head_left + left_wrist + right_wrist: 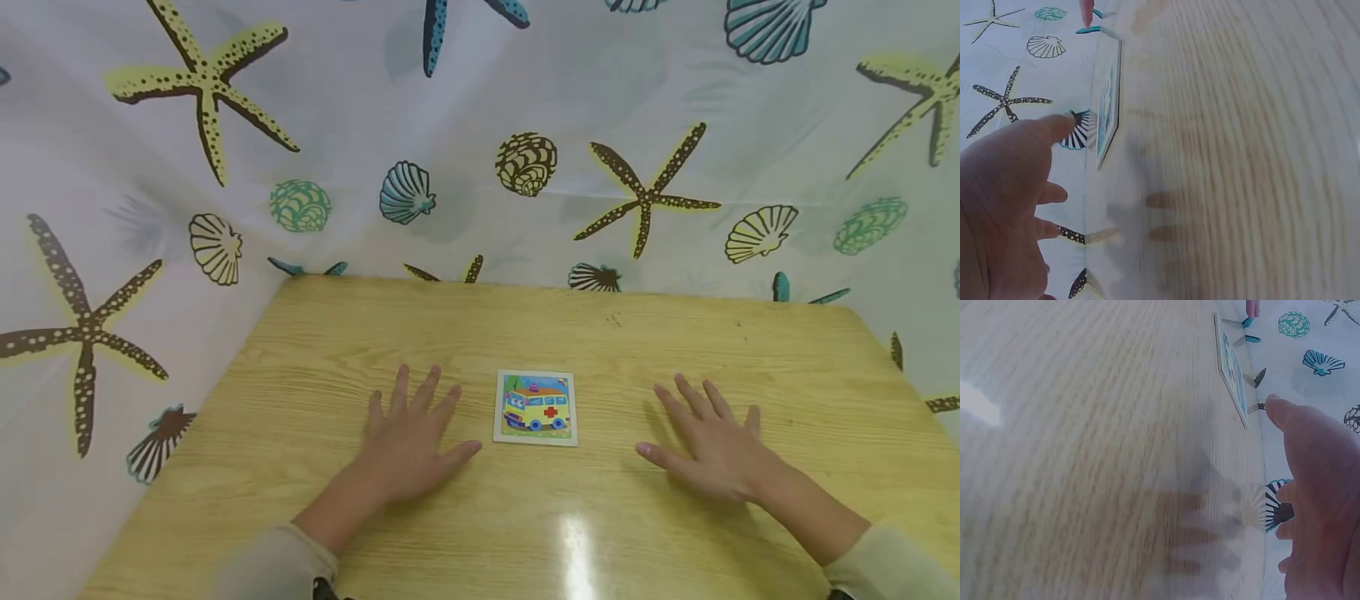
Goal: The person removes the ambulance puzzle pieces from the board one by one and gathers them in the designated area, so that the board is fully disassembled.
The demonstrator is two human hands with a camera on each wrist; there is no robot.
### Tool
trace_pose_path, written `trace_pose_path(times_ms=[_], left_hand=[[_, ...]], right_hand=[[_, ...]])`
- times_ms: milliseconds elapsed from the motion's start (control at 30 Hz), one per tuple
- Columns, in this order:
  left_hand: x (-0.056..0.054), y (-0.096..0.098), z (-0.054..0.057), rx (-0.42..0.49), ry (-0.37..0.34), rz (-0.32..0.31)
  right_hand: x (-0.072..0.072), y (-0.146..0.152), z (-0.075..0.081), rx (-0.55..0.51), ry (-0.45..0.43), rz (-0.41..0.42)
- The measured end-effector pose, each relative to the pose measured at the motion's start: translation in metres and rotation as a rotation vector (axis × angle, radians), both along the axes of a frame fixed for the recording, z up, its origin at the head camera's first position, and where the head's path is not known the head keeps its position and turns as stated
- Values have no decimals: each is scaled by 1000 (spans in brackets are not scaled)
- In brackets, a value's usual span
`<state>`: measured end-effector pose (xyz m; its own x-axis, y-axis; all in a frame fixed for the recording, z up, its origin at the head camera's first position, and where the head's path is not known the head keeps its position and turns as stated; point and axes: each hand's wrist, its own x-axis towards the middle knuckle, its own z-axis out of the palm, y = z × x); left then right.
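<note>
A square picture puzzle board [536, 408] with a pale rim lies flat on the wooden table, showing a yellow ambulance with a red cross. To its left is my left hand [408, 446], palm down with fingers spread and the thumb pointing toward the board. My right hand [712, 450] is spread the same way on the other side, farther from the board. Neither hand holds anything. In the left wrist view the board [1109, 106] appears edge-on beyond the left thumb; the right wrist view shows the board [1230, 370] past the right thumb.
The light wooden table [360, 325] stretches beneath both hands, with a bright glare spot near its front. A white cloth [465, 108] printed with starfish and seashells hangs behind the table and along its sides.
</note>
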<state>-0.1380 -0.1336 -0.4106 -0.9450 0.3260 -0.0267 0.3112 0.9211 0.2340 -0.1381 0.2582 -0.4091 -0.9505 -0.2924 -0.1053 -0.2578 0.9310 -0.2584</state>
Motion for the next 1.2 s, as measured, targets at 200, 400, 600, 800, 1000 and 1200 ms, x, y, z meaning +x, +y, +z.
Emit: trace_pose_path(times_ms=[200,400,600,800,1000,1200], left_hand=[[-1,11,-4,76,-66,-2],[-2,24,-7,185,-90,13],[-2,34,-10,246,-80,7],[-6,45,-18,389,-121,11],[-8,56,-22,453,-152,37],[-11,63,-27,496,-112,62]], right_hand=[[-5,-7,-3,-6,53,55],[-11,-15,-3,-48,75,115],[-15,-23,-6,-55,84,141],[-21,-35,-5,-81,78,177],[-28,-45,-8,-89,66,203],[-30,-53,-9,-85,54,214]])
